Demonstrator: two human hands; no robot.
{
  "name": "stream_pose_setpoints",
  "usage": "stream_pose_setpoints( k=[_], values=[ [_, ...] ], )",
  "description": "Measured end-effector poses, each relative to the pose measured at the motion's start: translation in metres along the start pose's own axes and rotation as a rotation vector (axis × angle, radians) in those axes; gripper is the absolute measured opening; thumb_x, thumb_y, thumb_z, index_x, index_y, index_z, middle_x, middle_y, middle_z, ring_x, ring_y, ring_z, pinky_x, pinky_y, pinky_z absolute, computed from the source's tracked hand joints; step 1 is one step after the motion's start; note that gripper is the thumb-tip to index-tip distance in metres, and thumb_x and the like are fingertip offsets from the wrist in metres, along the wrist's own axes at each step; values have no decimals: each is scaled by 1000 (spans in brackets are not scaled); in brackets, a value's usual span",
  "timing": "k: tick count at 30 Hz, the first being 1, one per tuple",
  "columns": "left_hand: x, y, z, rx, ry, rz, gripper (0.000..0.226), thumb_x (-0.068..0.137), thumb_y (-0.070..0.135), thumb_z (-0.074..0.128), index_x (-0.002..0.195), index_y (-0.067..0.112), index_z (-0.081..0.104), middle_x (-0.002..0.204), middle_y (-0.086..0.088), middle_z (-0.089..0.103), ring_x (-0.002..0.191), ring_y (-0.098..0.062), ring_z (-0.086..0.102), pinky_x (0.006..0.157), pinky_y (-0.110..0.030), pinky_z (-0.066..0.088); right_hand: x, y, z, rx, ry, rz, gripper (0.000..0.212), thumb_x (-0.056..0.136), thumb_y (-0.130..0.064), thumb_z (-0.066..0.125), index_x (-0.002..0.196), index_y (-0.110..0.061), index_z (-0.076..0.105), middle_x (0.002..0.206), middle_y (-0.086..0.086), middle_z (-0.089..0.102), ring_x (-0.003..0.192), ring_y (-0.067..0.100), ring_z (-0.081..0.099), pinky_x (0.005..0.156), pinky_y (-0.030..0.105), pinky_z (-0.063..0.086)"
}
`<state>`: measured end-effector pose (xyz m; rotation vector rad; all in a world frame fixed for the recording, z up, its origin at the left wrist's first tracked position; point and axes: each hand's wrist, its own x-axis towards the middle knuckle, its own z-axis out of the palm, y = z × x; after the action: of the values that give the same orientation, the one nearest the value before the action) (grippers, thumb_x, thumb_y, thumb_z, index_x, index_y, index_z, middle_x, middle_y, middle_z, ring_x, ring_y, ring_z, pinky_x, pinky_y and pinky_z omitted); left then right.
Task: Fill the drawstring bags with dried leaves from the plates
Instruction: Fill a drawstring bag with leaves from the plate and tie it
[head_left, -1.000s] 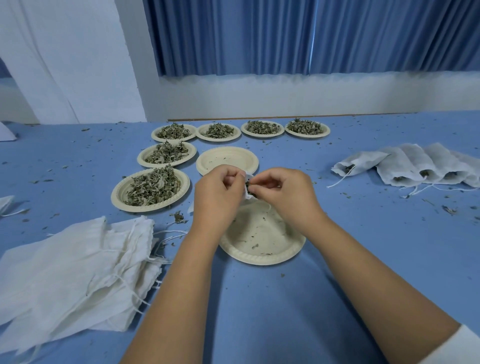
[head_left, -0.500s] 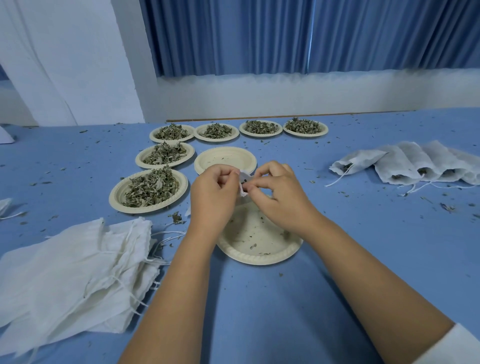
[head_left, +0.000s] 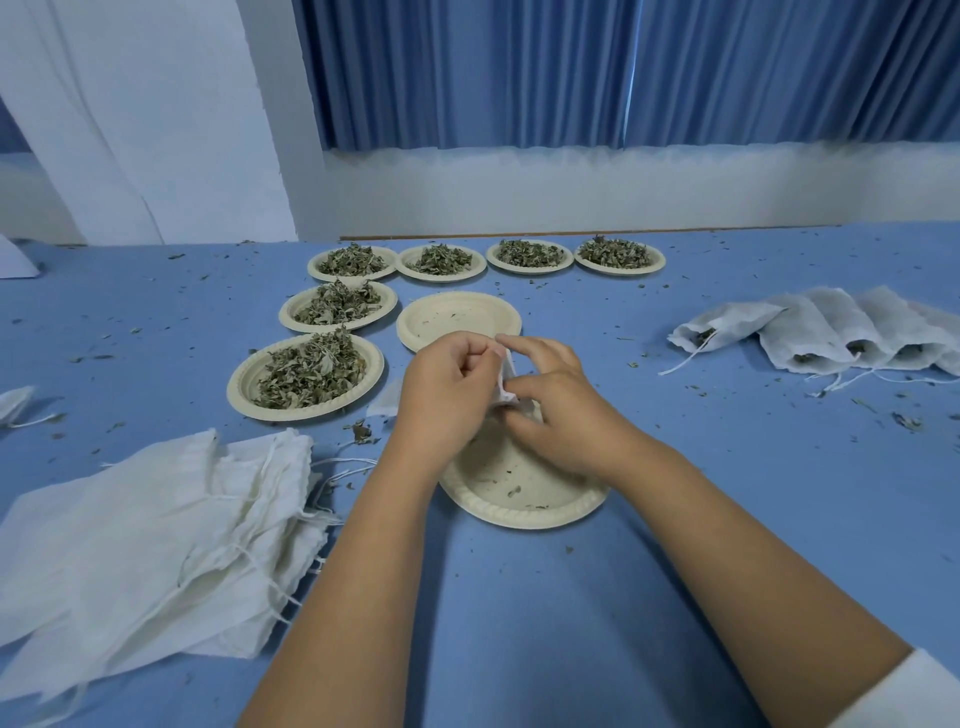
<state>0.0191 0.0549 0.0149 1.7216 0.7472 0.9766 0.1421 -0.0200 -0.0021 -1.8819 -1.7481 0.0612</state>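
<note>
1. The left hand (head_left: 447, 389) and right hand (head_left: 561, 415) both pinch a small white cloth drawstring bag (head_left: 506, 383) above an emptied beige paper plate (head_left: 519, 501), probably to catch spills.
2. Plates of dried green leaves (head_left: 311, 371) wait towards the far edge of the table (head_left: 519, 623).

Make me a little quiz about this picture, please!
1. How many plates hold leaves?
2. True or false: the filled bags lie on the right.
3. What do the left hand and the right hand hold between them? A a bag, B a spoon, C a cup.

Key: 1. six; 2. true; 3. A.
</note>
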Motion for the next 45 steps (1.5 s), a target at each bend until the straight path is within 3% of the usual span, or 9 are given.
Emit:
stream_pose_setpoints(
  k=[8,12,16,21,31,33,36,39,45],
  values=[
    [3,-3,-2,-7,124,-16,18,94,18,55,80,23,66,62,4,57,52,-8,48,57,-24,42,-1,1,-10,124,110,3,30,91,-20,66,120,-30,68,145,-9,43,136,11,28,109,21,21],
    [5,-6,-3,46,195,-23,16,95,20,55,84,20,66,65,0,59,53,-6,50,56,-20,43,-3,1,-23,268,202,20,21,83,-19,75,95,-33,64,103,-17,55,95,0,52,77,8,38],
    [5,-8,-3,63,254,-5,16,95,21,55,84,17,66,65,1,61,55,-7,51,52,-14,41,-7,1,-32,343,-36,70,21,80,-12,76,74,-27,63,63,-17,58,59,2,50,61,13,43],
    [7,-8,-4,57,256,-1,17,96,20,55,85,15,66,67,-2,62,55,-7,52,52,-13,41,-14,-2,-27,168,-454,111,6,78,-27,79,79,-31,75,57,-17,55,55,0,48,57,17,42],
    [4,-7,-3,78,238,5,16,96,20,55,86,16,66,66,-2,62,53,-5,50,51,-12,41,-16,-11,-24,160,-513,111,10,84,-19,70,80,-26,74,64,-19,62,58,-4,50,60,13,43],
    [5,-7,-2,82,239,5,16,96,21,55,86,17,67,66,-1,62,53,-6,50,53,-15,41,-15,-12,-32,308,-432,81,16,84,-14,69,77,-27,75,67,-14,65,60,-3,51,60,13,45],
    [4,-5,-2,83,226,25,14,95,21,57,85,19,67,65,1,63,52,-3,50,51,-12,40,-11,-10,-37,572,-35,96,16,84,-12,73,75,-25,75,64,-2,59,60,6,47,59,16,43],
    [2,-3,-1,89,175,36,14,93,21,58,84,23,68,65,5,62,54,-3,52,55,-15,44,-5,-8,-29,541,288,154,10,84,-15,75,78,-23,73,61,-3,52,52,4,39,54,12,37],
    [0,-2,1,77,116,53,18,92,19,59,80,28,68,60,11,60,56,-3,54,58,-19,47,-2,-9,-13,414,309,131,12,87,-16,72,93,-25,79,71,-12,63,64,3,52,63,11,40]
  ],
)
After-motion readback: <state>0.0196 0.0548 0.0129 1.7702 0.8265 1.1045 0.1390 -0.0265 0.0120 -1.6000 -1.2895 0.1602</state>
